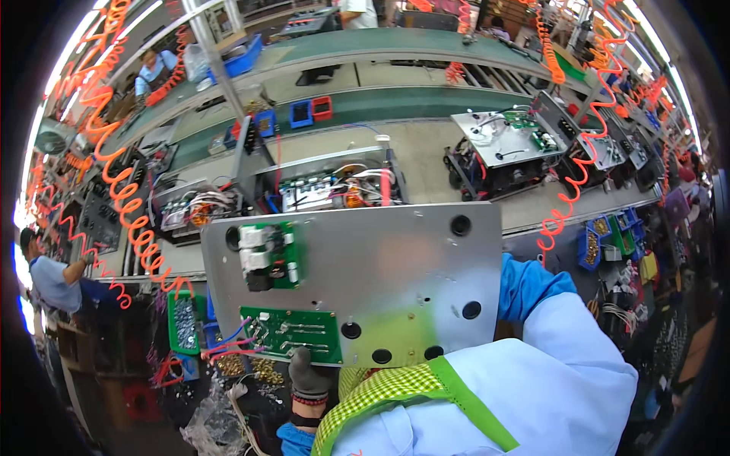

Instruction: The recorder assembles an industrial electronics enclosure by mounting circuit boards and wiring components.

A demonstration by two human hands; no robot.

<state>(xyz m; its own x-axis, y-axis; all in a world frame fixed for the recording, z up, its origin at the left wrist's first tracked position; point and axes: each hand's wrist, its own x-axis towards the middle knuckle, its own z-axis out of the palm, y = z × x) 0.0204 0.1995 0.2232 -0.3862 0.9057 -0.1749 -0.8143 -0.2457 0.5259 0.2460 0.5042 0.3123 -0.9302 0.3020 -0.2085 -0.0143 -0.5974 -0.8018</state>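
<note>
- Gripped the metal panel (380, 266) by its lower edge with the left hand (309, 378)!
- Held it spread above those fingers!
- Couldn't tell the right hand's finger state, hidden from view!

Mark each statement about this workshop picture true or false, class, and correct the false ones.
1. The metal panel carries two green circuit boards, an upper one and a lower one. True.
2. The left hand has its thumb at the panel's lower edge, by the lower board. True.
3. The right hand is in full view in front of the panel. False: it is hidden; a blue sleeve meets the panel's right edge.
4. Beyond the panel, a red bin stands just right of a blue bin. True.
5. Coiled orange hoses hang only at the picture's left. False: they hang at the right too.
</note>
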